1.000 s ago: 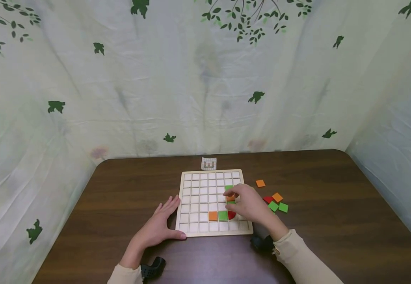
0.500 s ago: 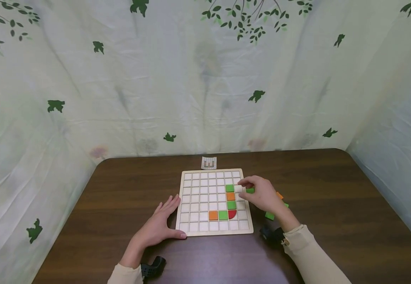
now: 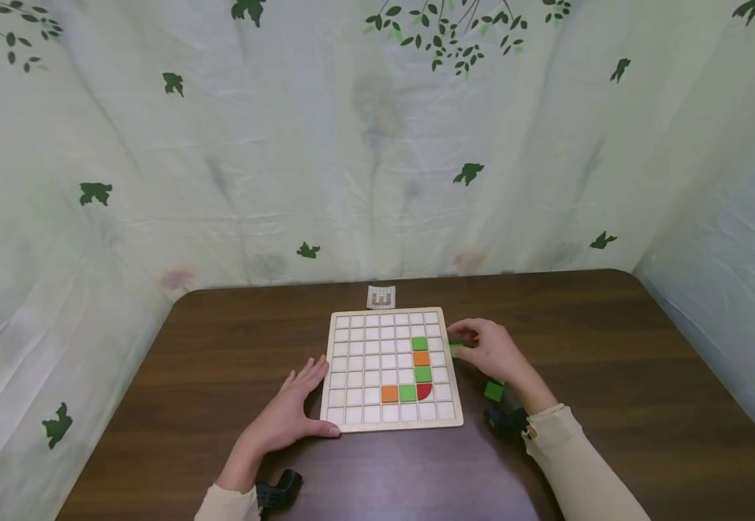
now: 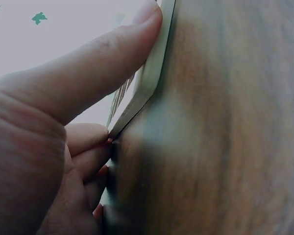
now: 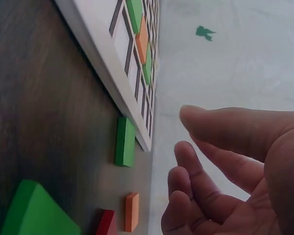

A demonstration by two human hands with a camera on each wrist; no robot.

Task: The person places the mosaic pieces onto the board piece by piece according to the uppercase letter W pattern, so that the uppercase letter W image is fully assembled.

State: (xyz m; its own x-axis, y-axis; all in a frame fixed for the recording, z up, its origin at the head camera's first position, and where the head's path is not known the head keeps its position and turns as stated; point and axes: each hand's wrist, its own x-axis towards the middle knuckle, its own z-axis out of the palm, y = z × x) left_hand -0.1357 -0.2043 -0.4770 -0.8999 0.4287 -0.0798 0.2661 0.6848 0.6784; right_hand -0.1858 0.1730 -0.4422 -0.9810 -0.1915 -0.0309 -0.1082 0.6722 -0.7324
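Observation:
A pale wooden board (image 3: 354, 382) with a grid of white squares lies on the table. On it, green (image 3: 419, 344) and orange (image 3: 421, 358) tiles form a column above a round-cornered red tile (image 3: 424, 391). More coloured tiles run left of the red one. My left hand (image 3: 289, 412) rests along the board's left edge, thumb at the near corner. Just beyond the right edge, my right hand (image 3: 491, 352) hovers near a loose green tile (image 5: 125, 142). The right wrist view shows its thumb and fingers apart, holding nothing.
Further loose tiles lie right of the board: a green one (image 3: 494, 391) by the right wrist, plus a red one (image 5: 105, 223) and an orange one (image 5: 132, 211). A small printed card (image 3: 381, 297) lies behind the board. A leaf-patterned curtain (image 3: 377, 159) hangs behind the table.
My right hand has moved from above the board's tiles to the right, past the board's edge, uncovering the tile column. My left hand has stayed in place.

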